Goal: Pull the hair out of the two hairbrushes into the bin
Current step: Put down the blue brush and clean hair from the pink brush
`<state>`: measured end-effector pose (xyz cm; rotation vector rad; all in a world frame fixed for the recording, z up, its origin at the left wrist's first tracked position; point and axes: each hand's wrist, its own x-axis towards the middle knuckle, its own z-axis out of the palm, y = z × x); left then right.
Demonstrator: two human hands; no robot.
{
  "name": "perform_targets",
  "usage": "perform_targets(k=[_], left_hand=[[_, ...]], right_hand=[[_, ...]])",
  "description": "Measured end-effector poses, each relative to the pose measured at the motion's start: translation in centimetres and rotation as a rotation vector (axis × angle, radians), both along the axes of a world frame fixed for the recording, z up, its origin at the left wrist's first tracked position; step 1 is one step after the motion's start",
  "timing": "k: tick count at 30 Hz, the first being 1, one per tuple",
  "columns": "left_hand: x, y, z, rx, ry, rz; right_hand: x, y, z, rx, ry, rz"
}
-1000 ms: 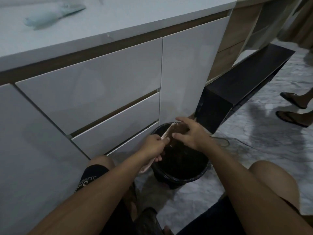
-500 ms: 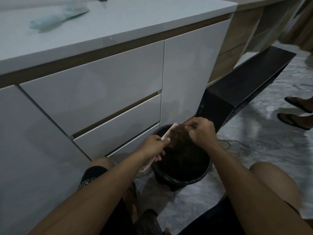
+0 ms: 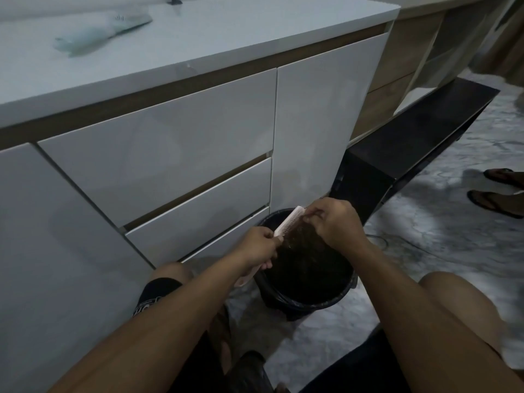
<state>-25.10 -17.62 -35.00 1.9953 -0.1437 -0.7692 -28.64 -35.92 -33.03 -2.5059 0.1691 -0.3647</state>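
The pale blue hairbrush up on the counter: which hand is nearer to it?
Left. The left hand grips the pink hairbrush over the bin, below the blue hairbrush; the right hand is further right, pinching hair.

drawer fronts [image 3: 158,163]: glossy white | floor [image 3: 453,236]: polished marble | bin [image 3: 306,303]: black plastic

Right hand [image 3: 334,222] now at brush tip [image 3: 297,212]

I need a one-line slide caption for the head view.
Left hand holds pink hairbrush over bin; right hand pinches hair.
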Motion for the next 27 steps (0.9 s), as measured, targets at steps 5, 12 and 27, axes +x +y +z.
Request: perform_targets(k=[5,12,27], left_hand=[[0.5,-0.5,0.3,-0.021,-0.019,0.062],[0.4,-0.6,0.8,-0.030,0.027,0.117],[0.9,-0.3,0.3,-0.098,0.114,0.199]], right_hand=[[0.1,0.2,-0.6,0.070,-0.041,-0.024],[-0.5,1.1,-0.3,0.003,0.091,0.217],[0.0,-0.3,-0.8,0.129,0.020,0.054]])
